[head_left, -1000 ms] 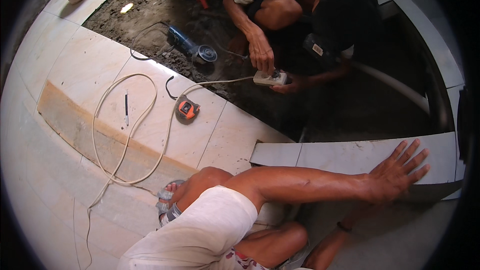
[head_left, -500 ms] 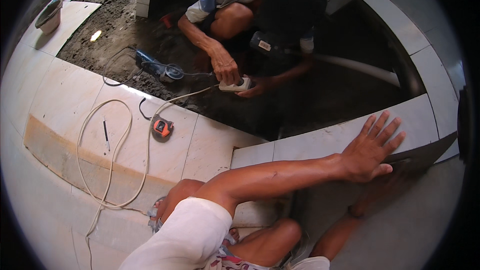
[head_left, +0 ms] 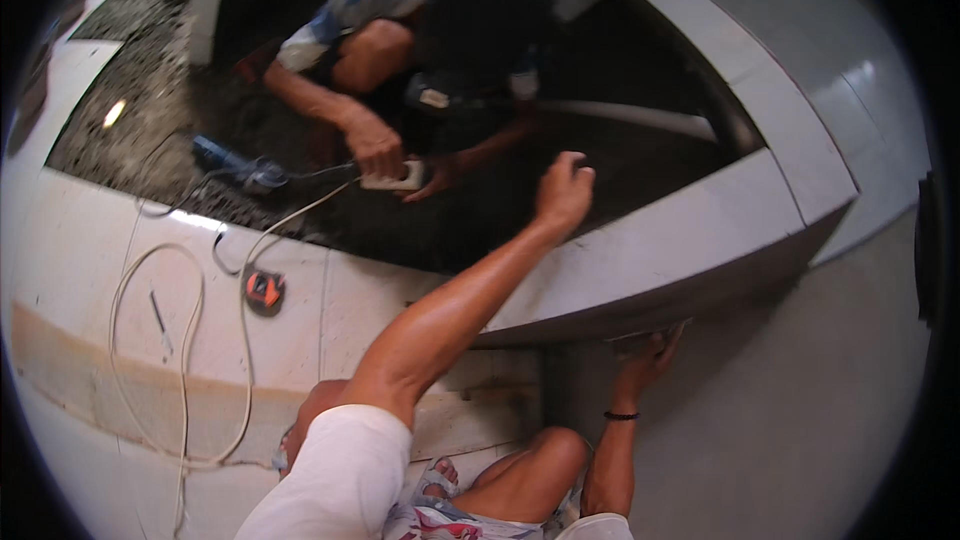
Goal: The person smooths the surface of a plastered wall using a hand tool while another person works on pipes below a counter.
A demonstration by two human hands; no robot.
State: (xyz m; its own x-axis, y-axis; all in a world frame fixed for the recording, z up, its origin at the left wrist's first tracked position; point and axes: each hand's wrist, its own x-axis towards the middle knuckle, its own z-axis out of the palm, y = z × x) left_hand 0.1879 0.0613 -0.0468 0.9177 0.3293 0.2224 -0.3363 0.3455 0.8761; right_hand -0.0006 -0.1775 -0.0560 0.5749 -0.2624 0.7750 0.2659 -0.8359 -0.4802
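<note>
My left hand (head_left: 565,202) is raised over the inner edge of the tiled ledge (head_left: 670,230), fingers curled inward. Whether anything is inside them is hidden. Lower right, my right hand (head_left: 648,362), with a dark bracelet at the wrist, is at the ledge's shaded front face. It grips a thin, flat greyish piece (head_left: 650,335), partly hidden by the fingers and too unclear to name. Across the pit, a co-worker crouches in a dark cap (head_left: 490,15), both hands on a white power strip (head_left: 393,177).
A blue angle grinder (head_left: 240,165) lies on the rough soil left of the co-worker. On the near tiles are an orange and black tape measure (head_left: 264,290), a pen (head_left: 161,323) and a looped pale cable (head_left: 186,370). A pale pipe (head_left: 640,117) crosses the dark pit.
The view has shifted right. My left hand has left the ledge's right part, moved leftward and gone from spread to curled. My right hand, formerly in shadow, now shows with the flat piece.
</note>
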